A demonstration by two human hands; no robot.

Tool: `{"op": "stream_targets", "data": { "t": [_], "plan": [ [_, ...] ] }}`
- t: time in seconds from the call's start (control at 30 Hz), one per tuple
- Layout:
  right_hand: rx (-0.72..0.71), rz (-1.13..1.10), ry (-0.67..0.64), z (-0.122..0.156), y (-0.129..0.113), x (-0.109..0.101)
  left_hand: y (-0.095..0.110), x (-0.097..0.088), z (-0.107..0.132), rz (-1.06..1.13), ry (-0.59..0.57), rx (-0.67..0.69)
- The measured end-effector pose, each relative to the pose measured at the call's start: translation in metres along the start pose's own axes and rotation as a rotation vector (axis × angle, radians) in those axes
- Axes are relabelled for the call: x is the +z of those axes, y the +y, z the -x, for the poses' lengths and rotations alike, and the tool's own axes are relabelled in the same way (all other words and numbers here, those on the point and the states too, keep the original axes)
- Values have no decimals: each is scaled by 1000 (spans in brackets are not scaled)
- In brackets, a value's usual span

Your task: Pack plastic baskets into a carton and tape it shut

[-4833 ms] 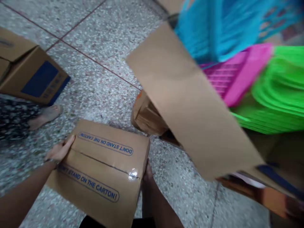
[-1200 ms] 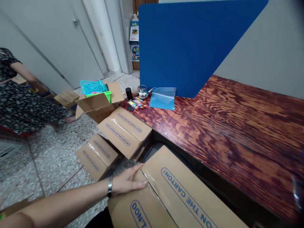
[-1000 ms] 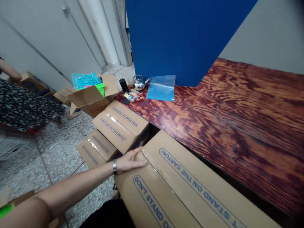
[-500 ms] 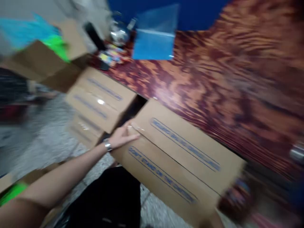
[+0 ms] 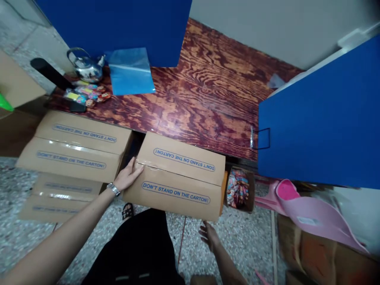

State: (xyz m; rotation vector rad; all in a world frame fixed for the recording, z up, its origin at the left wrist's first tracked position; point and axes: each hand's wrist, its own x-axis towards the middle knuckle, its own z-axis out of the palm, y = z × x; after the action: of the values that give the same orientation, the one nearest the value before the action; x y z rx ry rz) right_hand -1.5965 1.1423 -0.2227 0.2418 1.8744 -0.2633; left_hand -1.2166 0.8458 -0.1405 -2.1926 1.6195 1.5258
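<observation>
A closed cardboard carton (image 5: 178, 177), printed in blue with "DON'T STAND ON THE CARTON!", sits against the front edge of the wood-patterned table (image 5: 204, 103). My left hand (image 5: 128, 176) grips its left end, thumb on top near the tape seam and the other fingers at the edge. Below the carton's near right corner is my right hand (image 5: 209, 236), fingers spread, with nothing in it. A second carton (image 5: 75, 146) of the same kind lies to the left, above another taped carton (image 5: 59, 198).
On the table are a metal kettle (image 5: 88, 67), several small wrapped packs (image 5: 89, 93) and a clear plastic bag (image 5: 130, 73). An open box of colourful packets (image 5: 237, 188) stands right of the carton. Beyond it are a pink plastic piece (image 5: 317, 217) and a blue panel (image 5: 320, 114).
My view has turned, bringing the right side into sight, and the carton looks more level. My right hand, barely visible before at the carton's near right side, now shows apart from it.
</observation>
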Motion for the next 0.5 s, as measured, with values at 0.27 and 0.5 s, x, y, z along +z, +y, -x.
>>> {"op": "stream_targets", "data": {
  "t": [0.27, 0.5],
  "plan": [
    [-128, 282, -245, 29, 12, 121, -66, -38, 54, 285, 159, 101],
    [-245, 415, -259, 53, 29, 245, -264, -57, 115, 468, 242, -143]
  ]
}}
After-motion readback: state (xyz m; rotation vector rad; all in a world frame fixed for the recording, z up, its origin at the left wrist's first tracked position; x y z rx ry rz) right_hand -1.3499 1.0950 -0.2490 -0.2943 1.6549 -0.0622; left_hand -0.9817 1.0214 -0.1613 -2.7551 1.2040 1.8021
